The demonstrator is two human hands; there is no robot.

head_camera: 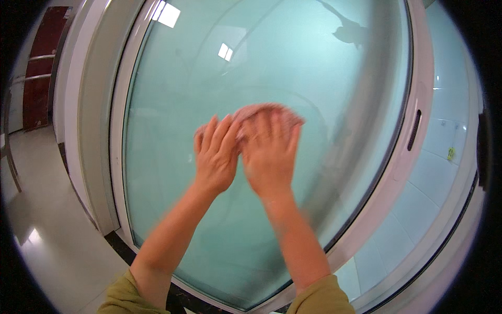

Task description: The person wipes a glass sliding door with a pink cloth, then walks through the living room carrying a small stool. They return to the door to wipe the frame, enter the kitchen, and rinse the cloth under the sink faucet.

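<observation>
A folded pink cloth (291,116) lies against the frosted, greenish glass panel (235,235) of a framed door. Across the cloth's right part my right hand (270,157) is spread, its fingers pressing it to the glass; they look blurred. My left hand (216,157) sits just beside it, fingers pointing up, over the cloth's left end. Most of the cloth under both palms is hidden. Faint curved streaks mark the glass above the hands, and a darker irregular patch (349,31) shows near the top right.
The door's pale frame (421,74) has a dark recessed pull (414,129) on the right. Beyond it stands a light-blue tiled wall (419,168) with a small yellow-green object (451,153). A black stone threshold (121,248) borders the pale floor (51,176). Dark red panels (37,98) stand far left.
</observation>
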